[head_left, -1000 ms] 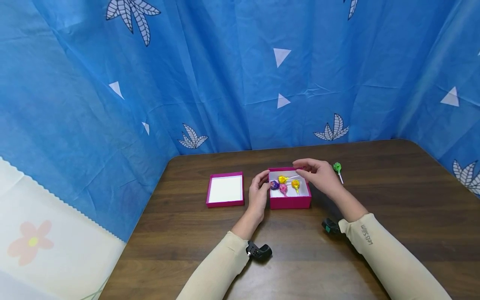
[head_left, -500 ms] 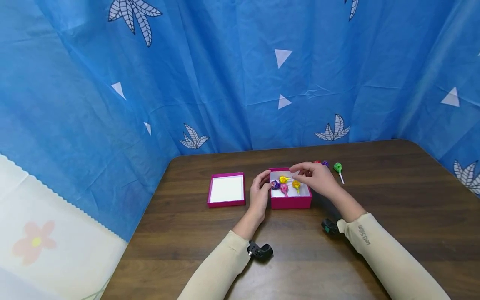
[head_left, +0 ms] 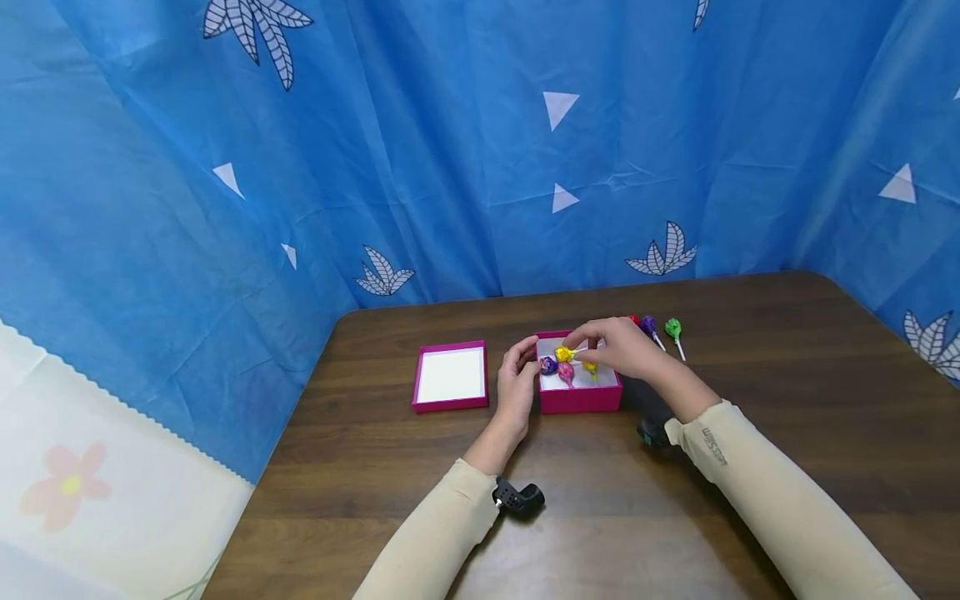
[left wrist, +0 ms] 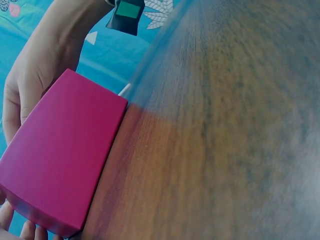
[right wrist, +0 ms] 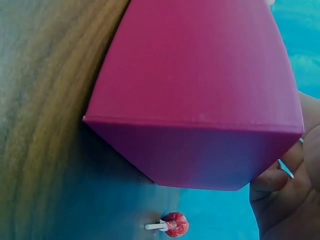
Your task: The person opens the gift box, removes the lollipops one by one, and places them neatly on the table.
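Note:
A magenta box (head_left: 580, 401) with a white inside stands on the table, holding several lollipops: a dark purple one (head_left: 548, 365), a pink one (head_left: 566, 373), a yellow one (head_left: 564, 354) and an orange-yellow one (head_left: 592, 369), partly covered. My left hand (head_left: 516, 385) grips the box's left side, thumb by the rim. Fingertips of this hand show at the box's lower corner in the left wrist view. From the right, my right hand (head_left: 618, 343) reaches over the box, with thumb and index finger apart around the yellow lollipop's stick. Contact with it is unclear.
The lid (head_left: 451, 377), white inside, lies left of the box. Behind my right hand lie a red lollipop (right wrist: 176, 224), a purple lollipop (head_left: 648, 325) and a green lollipop (head_left: 673, 328). A blue curtain (head_left: 450, 167) hangs behind the wooden table (head_left: 420, 467).
My right hand has moved left and further over the box, toward the yellow lollipop. The red and purple lollipops behind it have come into view. My left hand stays at the box.

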A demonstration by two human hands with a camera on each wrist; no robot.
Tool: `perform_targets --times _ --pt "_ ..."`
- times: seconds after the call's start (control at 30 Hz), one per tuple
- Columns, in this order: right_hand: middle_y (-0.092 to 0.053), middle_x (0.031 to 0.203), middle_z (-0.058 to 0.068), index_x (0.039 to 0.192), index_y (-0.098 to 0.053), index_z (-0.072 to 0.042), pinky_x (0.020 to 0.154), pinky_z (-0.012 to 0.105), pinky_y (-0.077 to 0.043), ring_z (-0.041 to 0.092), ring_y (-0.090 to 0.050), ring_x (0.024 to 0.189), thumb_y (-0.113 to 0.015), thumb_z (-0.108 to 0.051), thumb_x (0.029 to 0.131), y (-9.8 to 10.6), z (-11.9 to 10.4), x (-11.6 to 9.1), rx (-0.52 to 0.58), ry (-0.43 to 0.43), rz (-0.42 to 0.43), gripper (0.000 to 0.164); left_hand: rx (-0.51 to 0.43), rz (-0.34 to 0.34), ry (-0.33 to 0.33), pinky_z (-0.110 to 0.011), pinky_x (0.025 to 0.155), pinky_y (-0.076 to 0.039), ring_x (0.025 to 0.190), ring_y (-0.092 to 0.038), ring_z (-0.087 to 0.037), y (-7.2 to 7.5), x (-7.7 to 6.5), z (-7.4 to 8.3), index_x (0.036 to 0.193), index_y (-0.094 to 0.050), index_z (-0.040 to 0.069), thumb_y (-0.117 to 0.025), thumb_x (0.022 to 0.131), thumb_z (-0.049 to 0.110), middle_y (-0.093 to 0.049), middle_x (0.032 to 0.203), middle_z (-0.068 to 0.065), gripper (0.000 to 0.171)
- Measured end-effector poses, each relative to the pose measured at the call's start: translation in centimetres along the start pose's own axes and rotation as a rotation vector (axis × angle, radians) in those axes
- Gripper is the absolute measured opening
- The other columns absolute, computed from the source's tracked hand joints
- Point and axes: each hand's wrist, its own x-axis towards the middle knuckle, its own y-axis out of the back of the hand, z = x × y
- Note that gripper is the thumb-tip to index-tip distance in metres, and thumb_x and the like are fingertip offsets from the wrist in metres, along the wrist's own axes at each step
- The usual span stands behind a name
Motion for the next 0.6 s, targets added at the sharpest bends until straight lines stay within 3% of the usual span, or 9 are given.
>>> perform_targets --times 0.23,0.6 --pt "-0.074 0.119 0.004 0.116 -0.076 -0.024 0.087 0.044 -0.054 0.025 -0.06 0.109 -0.078 -0.019 0.086 -0.2 -0.15 0.45 -0.053 -0.031 -0.019 0.031 -0.006 -0.002 -0.018 -0.044 0.114 -0.041 0.134 -0.049 -0.023 0.03 0.27 -0.04 0.137 -0.058 0.016 -0.051 0.096 0.008 -0.052 0.142 -0.003 0.043" --pt "-0.075 0.115 0.004 0.11 -0.078 -0.023 0.083 0.04 -0.05 0.023 -0.057 0.103 -0.079 -0.025 0.084 -0.94 0.8 0.9 -0.13 -0.037 -0.078 0.026 -0.014 -0.004 -0.018 -0.042 0.113 -0.042 0.134 -0.05 -0.023 -0.03 0.19 -0.14 0.137 -0.058 0.016 -0.052 0.095 0.007 -0.052 0.141 -0.004 0.043"
